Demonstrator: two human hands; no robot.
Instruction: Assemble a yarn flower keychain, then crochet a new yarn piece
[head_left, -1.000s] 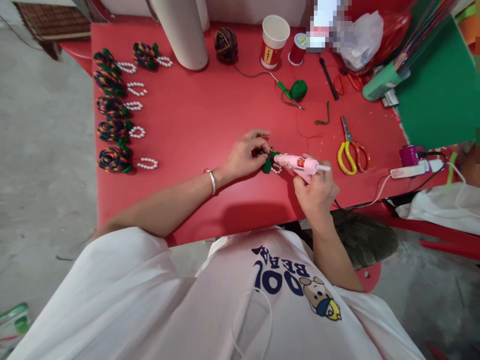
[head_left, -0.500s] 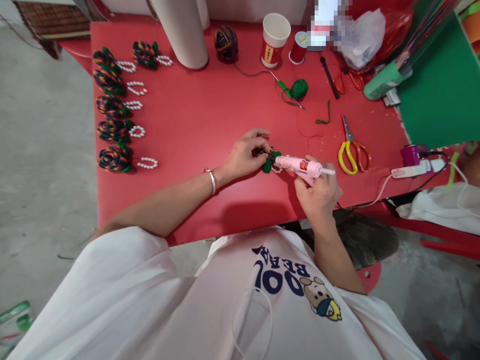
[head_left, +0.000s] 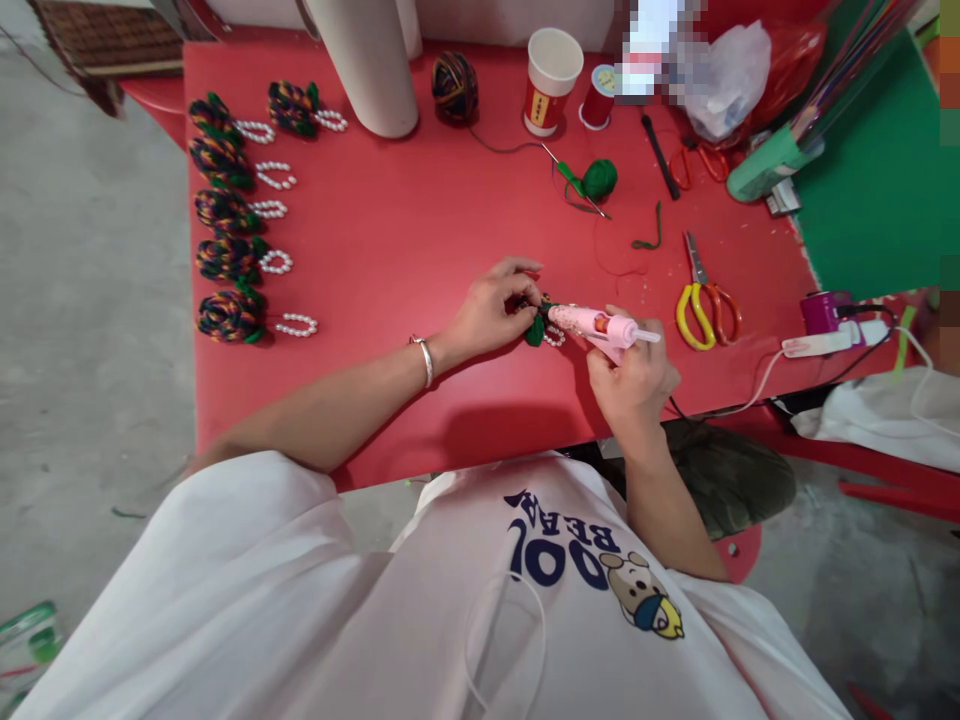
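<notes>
My left hand (head_left: pixel 499 305) pinches a small yarn ornament (head_left: pixel 535 331), dark and multicoloured with green yarn and a white bead loop (head_left: pixel 554 335) on its right. Most of the ornament is covered by my fingers and the tool. Wrapped around the handle of a pink hot glue gun (head_left: pixel 592 325) is my right hand (head_left: pixel 634 380). The gun's nozzle points left, right at the ornament; whether it touches cannot be made out. A pale glue stick pokes from its back end.
Finished-looking yarn ornaments (head_left: pixel 229 316) with bead loops line the red table's (head_left: pixel 360 260) left side. Scissors (head_left: pixel 699 295), a green yarn ball (head_left: pixel 600 179) with a crochet hook, a paper cup (head_left: pixel 553 80), a multicoloured yarn ball (head_left: pixel 454 88) and a white cylinder (head_left: pixel 367 70) stand or lie around. A power strip (head_left: pixel 821 342) sits right.
The glue gun and my right hand have shifted slightly left and tilted a little. My left hand stays in place on the ornament.
</notes>
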